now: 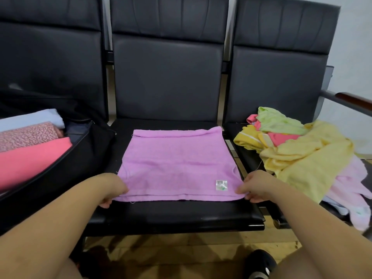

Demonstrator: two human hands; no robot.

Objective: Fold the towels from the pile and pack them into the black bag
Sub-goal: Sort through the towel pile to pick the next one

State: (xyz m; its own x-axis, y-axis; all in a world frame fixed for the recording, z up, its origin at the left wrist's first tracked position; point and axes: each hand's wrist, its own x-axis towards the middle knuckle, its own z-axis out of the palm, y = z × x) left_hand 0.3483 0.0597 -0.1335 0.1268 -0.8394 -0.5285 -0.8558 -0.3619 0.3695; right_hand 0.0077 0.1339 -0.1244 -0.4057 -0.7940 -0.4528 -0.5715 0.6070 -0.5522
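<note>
A lilac towel (177,164), already doubled over once, lies flat on the middle black seat (181,216) of a row of chairs, a small sewn label (221,185) showing close to the right hand. The left hand (112,188) pinches the towel's near left corner, thumb on top and fingers curled beneath the edge. The right hand (254,187) pinches the near right corner in the same way. Gripping both near corners at once probably readies the towel for another fold, lifting this edge away toward the far edge while keeping the layers lined up. Beyond the left hand, on the neighbouring seat, the black bag (80,150) sits open, with a coral towel (30,160), a speckled pink towel (28,135) and a pale blue towel (30,118) already folded inside. Beyond the right hand, on the other neighbouring seat, the pile of unfolded towels (306,154) waits: yellow, green, pink and pale pink, tangled together and within easy reach.
</note>
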